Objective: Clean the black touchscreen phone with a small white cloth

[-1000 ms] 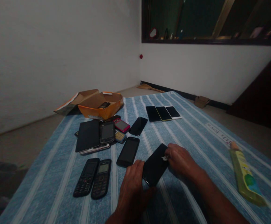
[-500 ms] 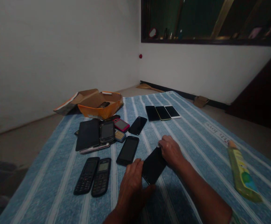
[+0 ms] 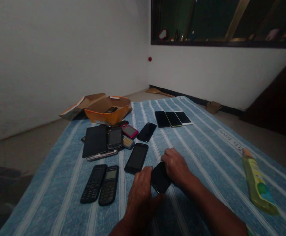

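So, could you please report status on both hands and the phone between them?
Left hand against black phone; right hand covering its far end; another dark phone just beyond left hand.

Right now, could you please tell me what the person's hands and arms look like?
The left hand and right hand are ungloved, with no ring or watch discernible in the dim light. The visible forearms are bare; a sliver of green, probably a sleeve, shows at the right one's lower end.
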Demonstrator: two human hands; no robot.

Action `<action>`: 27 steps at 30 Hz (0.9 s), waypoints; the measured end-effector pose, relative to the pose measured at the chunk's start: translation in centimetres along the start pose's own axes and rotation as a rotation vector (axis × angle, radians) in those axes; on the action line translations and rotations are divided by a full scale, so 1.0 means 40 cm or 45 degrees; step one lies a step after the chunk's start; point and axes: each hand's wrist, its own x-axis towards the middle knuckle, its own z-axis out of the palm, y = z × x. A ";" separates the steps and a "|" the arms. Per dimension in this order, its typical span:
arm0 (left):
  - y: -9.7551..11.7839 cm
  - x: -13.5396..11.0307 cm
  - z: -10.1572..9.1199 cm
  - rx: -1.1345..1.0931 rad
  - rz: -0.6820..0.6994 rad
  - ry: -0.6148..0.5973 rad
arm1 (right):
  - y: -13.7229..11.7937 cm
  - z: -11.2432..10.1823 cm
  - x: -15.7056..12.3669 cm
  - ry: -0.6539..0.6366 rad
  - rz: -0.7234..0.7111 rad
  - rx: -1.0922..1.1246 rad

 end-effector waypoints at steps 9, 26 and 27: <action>0.007 0.001 0.019 -0.047 -0.092 0.060 | -0.052 0.017 -0.003 -0.010 -0.216 0.090; 0.010 -0.005 0.030 -0.029 -0.099 0.193 | -0.094 0.038 -0.027 0.095 -0.436 0.246; 0.008 -0.005 0.029 -0.024 -0.089 0.196 | -0.103 0.039 -0.031 0.089 -0.479 0.292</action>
